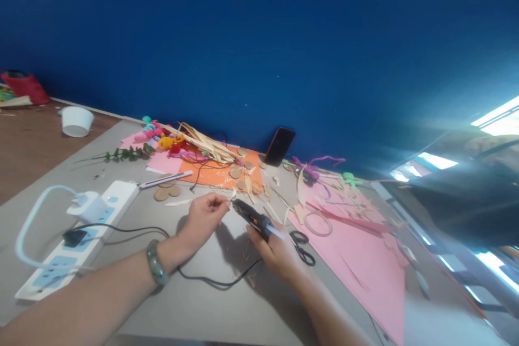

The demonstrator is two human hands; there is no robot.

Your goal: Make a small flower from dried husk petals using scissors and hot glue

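My right hand [275, 251] grips a black glue gun [253, 218] with an orange trigger, its nozzle pointing up and left. A black cord [211, 281] runs from it across the grey table [211, 308]. My left hand [205, 216], with a green bangle on the wrist, pinches a small pale strip [232, 194] right at the gun's nozzle. Both hands hover just above the table near its middle.
A white power strip [77, 238] with plugs lies at the left. Black scissors [302, 243] lie just right of my right hand. Pink paper [357, 248], orange paper [211, 173], straw strips, round wooden discs [166, 193], a dark phone [279, 146] and a white cup [76, 121] stand farther back.
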